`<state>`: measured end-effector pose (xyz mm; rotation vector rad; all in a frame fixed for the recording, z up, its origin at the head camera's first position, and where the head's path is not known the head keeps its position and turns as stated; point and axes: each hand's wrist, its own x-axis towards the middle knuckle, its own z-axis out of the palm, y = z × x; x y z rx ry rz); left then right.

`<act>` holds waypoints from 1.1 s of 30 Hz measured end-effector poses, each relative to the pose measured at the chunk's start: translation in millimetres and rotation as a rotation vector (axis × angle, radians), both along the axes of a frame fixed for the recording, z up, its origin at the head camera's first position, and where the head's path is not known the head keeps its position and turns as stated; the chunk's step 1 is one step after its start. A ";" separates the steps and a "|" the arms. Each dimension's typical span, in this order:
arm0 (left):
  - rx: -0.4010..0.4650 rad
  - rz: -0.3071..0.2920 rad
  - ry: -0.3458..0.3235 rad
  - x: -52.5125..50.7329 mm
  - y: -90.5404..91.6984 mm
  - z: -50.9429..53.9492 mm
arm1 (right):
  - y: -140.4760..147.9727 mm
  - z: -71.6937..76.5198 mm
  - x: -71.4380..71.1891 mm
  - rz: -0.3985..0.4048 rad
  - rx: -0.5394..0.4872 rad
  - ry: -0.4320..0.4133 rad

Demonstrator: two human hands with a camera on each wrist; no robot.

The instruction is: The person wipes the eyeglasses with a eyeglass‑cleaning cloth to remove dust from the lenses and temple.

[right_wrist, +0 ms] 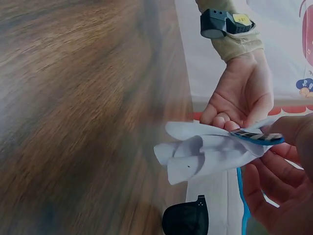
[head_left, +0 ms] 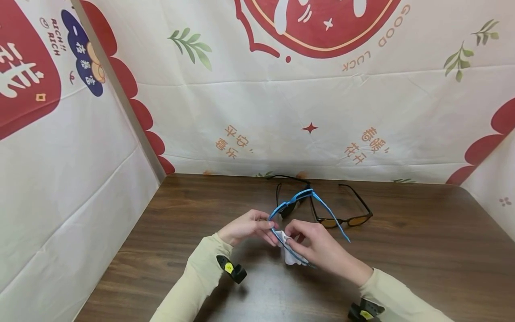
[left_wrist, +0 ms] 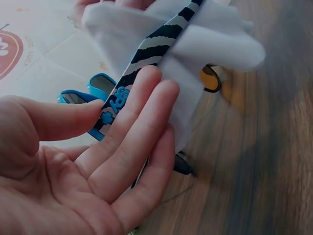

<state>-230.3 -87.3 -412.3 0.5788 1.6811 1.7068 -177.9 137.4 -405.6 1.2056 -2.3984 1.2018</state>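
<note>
My left hand (head_left: 254,227) pinches a pair of blue-framed sunglasses (head_left: 302,194) between thumb and fingers, near the hinge of one temple arm. That arm has black and white zebra stripes (left_wrist: 155,46) outside, with raised blue lettering near the hinge. With my right hand (head_left: 315,243) I hold a white cloth (head_left: 290,256) against the striped arm; in the right wrist view the cloth (right_wrist: 195,152) hangs in loose folds around it. The sunglasses are held above the table, their other arm (head_left: 331,217) sticking out to the right. My right fingertips are partly hidden by the cloth.
Behind my hands, black sunglasses (head_left: 286,211) lie on the brown wooden table (head_left: 169,250), partly covered by the blue frame. Dark-framed glasses with orange lenses (head_left: 357,221) lie to their right. A printed white cloth backdrop (head_left: 257,107) stands along the table's far edge.
</note>
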 end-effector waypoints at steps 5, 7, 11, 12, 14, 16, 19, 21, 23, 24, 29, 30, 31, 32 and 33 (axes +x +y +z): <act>0.009 -0.022 0.011 1.6 5.5 -0.8 | -5.4 1.3 -3.0 -0.056 -0.022 -0.025; 0.019 -0.032 0.014 2.5 7.6 -0.8 | -7.2 0.8 -4.2 -0.077 -0.037 -0.018; 0.034 -0.064 0.026 4.4 11.4 -0.8 | -9.8 0.0 -5.1 -0.120 -0.062 -0.013; 0.034 -0.069 0.029 4.9 12.2 -0.2 | -10.2 -0.2 -5.1 -0.132 -0.066 -0.016; 0.028 -0.070 0.035 5.9 13.7 0.8 | -10.8 -0.5 -5.2 -0.152 -0.073 -0.023; 0.022 -0.065 0.040 6.4 14.7 1.8 | -10.6 -1.4 -5.3 -0.164 -0.077 -0.035; 0.015 -0.058 0.045 6.2 14.7 1.9 | -9.8 -1.7 -5.3 -0.159 -0.073 -0.056; 0.013 -0.056 0.047 6.0 14.3 1.3 | -8.7 -1.4 -5.0 -0.143 -0.065 -0.067; 0.010 -0.053 0.048 5.6 14.0 0.7 | -7.4 -1.1 -4.8 -0.119 -0.058 -0.067; 0.011 -0.050 0.049 5.5 13.9 0.5 | -6.7 -0.8 -4.7 -0.106 -0.056 -0.065; 0.026 -0.021 0.035 2.8 13.4 -0.2 | -1.1 -2.3 -5.0 -0.040 -0.052 -0.014; 0.032 -0.014 0.030 2.0 13.2 -0.3 | 0.2 -2.4 -4.9 -0.031 -0.047 -0.007; 0.036 -0.009 0.026 1.1 12.9 -0.6 | 1.5 -2.4 -4.7 -0.021 -0.042 -0.001; 0.039 -0.002 0.025 0.4 12.5 -0.6 | 2.9 -2.4 -4.5 -0.011 -0.036 0.001; 0.039 0.002 0.023 -0.6 12.0 -0.6 | 4.4 -2.0 -4.2 -0.003 -0.030 -0.002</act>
